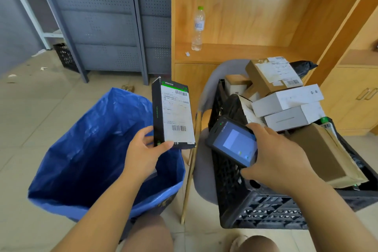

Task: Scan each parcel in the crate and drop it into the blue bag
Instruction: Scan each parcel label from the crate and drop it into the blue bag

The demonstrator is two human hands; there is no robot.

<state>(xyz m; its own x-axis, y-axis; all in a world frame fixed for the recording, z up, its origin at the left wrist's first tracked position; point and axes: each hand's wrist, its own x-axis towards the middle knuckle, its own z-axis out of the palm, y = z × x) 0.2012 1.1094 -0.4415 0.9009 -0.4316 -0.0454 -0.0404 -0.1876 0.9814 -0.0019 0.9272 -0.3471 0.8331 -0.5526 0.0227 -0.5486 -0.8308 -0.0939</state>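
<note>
Just above the left hand point(143, 149), a slim black parcel point(173, 112) stands nearly upright, its long axis running up and away from the palm and its white label with two barcodes facing the camera. The hand pinches the parcel's lower end, with the thumb laid across the bottom front edge and the fingers curled behind, so most of the box rises free above the grip. To the right of that hand, and near it, the right hand point(280, 161) wraps its fingers round a dark handheld scanner point(233, 143). The scanner's screen is lit, and its far end is tilted up and left towards the parcel's lower right corner. The two things are close but not touching. The label seems to face the wearer rather than the scanner's head, so the read probably needs the parcel turned a little right or the scanner swung across. Directly below and left of the left hand gapes the blue bag point(88, 141), its mouth open. I judge that once the scan is done, loosening the pinch would let the parcel fall straight in with hardly any travel. Under and beyond the right hand sits the black crate point(266, 210), heaped with a brown box point(272, 75), two white boxes point(286, 99) and a tan parcel point(323, 153) lying just right of the wrist. The right hand is nearer to these, but it is occupied.
</note>
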